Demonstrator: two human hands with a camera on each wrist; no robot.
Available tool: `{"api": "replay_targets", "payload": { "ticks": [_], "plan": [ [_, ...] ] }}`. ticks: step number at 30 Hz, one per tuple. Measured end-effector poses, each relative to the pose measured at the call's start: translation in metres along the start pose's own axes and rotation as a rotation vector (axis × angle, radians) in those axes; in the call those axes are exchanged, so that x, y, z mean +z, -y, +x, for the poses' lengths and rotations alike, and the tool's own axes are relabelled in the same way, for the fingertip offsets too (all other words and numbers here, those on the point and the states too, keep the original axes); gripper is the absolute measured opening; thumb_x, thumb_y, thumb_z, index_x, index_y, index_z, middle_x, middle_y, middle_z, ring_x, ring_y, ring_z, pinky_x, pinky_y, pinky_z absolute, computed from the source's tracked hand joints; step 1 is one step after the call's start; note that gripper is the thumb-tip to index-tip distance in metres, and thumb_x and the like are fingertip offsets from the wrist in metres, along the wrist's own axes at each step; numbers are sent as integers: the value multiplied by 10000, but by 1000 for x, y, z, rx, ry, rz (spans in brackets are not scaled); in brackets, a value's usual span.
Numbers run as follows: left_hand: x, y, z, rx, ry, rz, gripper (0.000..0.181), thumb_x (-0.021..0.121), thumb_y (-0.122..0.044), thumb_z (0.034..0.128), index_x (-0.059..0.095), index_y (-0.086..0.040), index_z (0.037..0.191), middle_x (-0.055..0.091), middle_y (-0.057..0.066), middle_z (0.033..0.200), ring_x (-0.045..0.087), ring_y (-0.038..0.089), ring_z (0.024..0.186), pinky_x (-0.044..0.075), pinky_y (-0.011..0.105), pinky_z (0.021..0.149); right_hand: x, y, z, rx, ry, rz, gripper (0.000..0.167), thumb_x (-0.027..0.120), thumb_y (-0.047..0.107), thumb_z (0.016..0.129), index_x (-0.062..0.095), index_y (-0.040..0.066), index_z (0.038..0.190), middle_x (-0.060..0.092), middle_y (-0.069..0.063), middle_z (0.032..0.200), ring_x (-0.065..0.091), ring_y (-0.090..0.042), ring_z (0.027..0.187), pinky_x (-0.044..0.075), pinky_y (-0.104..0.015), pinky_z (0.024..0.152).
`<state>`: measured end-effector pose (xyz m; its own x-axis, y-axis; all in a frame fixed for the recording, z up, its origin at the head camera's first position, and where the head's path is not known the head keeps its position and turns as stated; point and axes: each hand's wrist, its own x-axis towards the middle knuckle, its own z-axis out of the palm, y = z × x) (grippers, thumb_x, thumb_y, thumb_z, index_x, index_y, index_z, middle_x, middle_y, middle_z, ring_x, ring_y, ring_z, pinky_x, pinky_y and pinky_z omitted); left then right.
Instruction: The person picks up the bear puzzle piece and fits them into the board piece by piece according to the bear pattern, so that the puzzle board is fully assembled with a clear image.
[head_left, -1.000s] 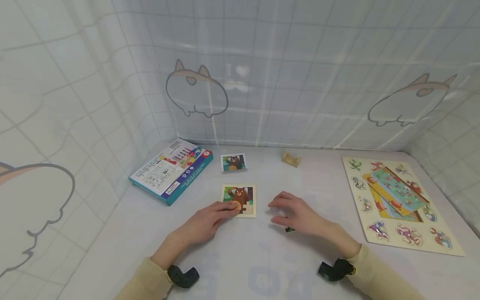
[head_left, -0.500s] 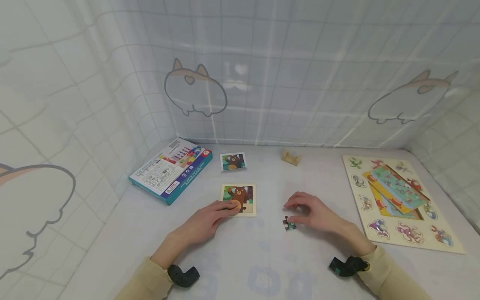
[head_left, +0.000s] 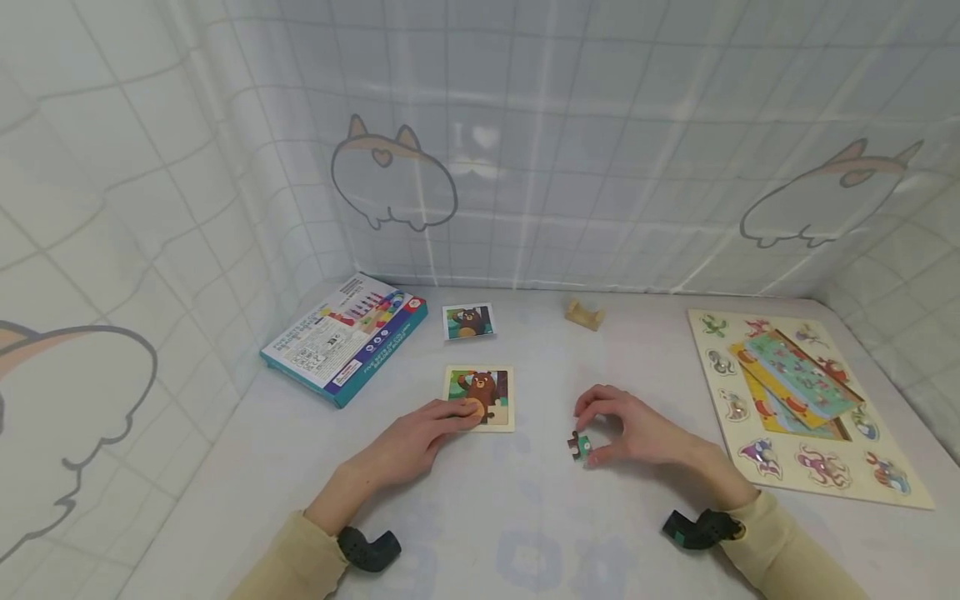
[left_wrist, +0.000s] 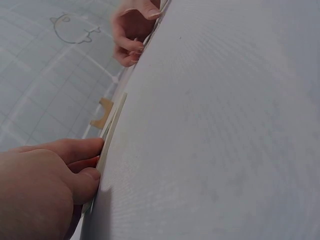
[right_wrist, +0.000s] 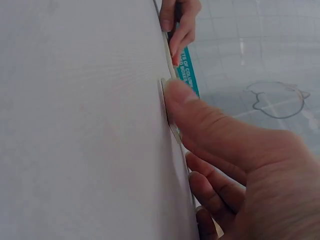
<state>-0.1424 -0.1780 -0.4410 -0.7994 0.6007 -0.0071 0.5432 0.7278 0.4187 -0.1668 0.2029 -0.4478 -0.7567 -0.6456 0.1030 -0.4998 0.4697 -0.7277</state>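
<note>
A square bear puzzle [head_left: 480, 383] lies flat in its pale wooden frame, with a bare patch at its lower right. My left hand [head_left: 408, 442] rests straight fingers on its lower left part, and the thumb touches the near edge in the left wrist view. To the right, my right hand [head_left: 637, 433] has thumb and index finger bent around a small green and brown jigsaw piece [head_left: 580, 447], pinching it by its edges at the table. The thumb covers part of this jigsaw piece [right_wrist: 170, 112] in the right wrist view.
A small bear picture card [head_left: 468, 321] stands behind the puzzle. A blue and white box [head_left: 345, 340] lies at the back left. Near the wall is a small wooden holder [head_left: 583, 316]. On the right, a large animal puzzle board [head_left: 720, 433] carries colourful boards [head_left: 795, 383].
My right hand moved rightward, uncovering the jigsaw piece, then closed thumb and index finger on it. The piece turned slightly. My left hand stayed on the bear puzzle.
</note>
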Motion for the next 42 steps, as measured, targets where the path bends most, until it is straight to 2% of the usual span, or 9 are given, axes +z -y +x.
{"api": "replay_targets", "payload": {
  "ticks": [12, 21, 25, 28, 31, 35, 37, 42],
  "plan": [
    [-1, -1, 0, -6, 5, -9, 450, 572, -143, 1019, 549, -286, 1445, 465, -64, 1537, 417, 221, 1437, 363, 459, 1174, 2, -3, 2, -7, -9, 29, 248, 895, 355, 726, 711, 316, 887, 601, 67, 1138, 513, -131, 1116, 405, -277, 1007],
    [0, 1, 0, -5, -2, -10, 466, 579, -134, 1014, 547, -312, 1443, 468, -78, 1533, 419, 208, 1436, 376, 443, 1168, 4, -9, 2, -57, -40, 24, 240, 889, 359, 730, 713, 303, 884, 611, 65, 1120, 527, -127, 1098, 399, -231, 993],
    [0, 0, 0, -8, -4, -14, 464, 579, -139, 1015, 547, -320, 1442, 467, -85, 1532, 417, 202, 1437, 377, 440, 1167, 4, -10, 2, -118, -63, 20, 171, 863, 293, 784, 709, 293, 859, 622, 27, 1089, 539, -135, 1057, 415, -214, 958],
    [0, 0, 0, -6, -6, -13, 464, 582, -138, 1013, 549, -316, 1441, 468, -83, 1531, 417, 207, 1437, 379, 444, 1165, 4, -10, 1, -134, -68, 2, 153, 845, 290, 808, 696, 310, 835, 618, 19, 1074, 532, -130, 1044, 414, -215, 944],
    [0, 0, 0, 2, -8, -9, 464, 580, -132, 1014, 548, -305, 1443, 468, -78, 1531, 417, 212, 1438, 376, 447, 1167, 3, -7, 1, -90, -42, -8, 199, 869, 346, 768, 685, 324, 838, 601, 41, 1096, 504, -117, 1075, 396, -226, 966],
    [0, 0, 0, 12, -8, -4, 462, 575, -127, 1015, 548, -294, 1445, 468, -72, 1532, 416, 215, 1438, 371, 448, 1171, 1, -1, -1, -23, 4, -14, 295, 901, 393, 709, 673, 317, 879, 574, 59, 1146, 457, -133, 1132, 368, -312, 1002],
    [0, 0, 0, 17, -7, -3, 462, 575, -124, 1014, 549, -289, 1445, 470, -66, 1532, 420, 218, 1435, 375, 448, 1168, 1, 1, -2, -18, 10, -25, 311, 905, 397, 703, 668, 316, 888, 568, 58, 1158, 446, -138, 1142, 357, -341, 1001],
    [0, 1, 0, 21, -10, -4, 461, 575, -124, 1014, 551, -291, 1443, 472, -70, 1530, 425, 215, 1431, 381, 445, 1164, 3, 0, -1, -104, -32, -72, 240, 882, 344, 756, 689, 298, 892, 585, 49, 1122, 474, -126, 1100, 394, -305, 960]
  ]
}}
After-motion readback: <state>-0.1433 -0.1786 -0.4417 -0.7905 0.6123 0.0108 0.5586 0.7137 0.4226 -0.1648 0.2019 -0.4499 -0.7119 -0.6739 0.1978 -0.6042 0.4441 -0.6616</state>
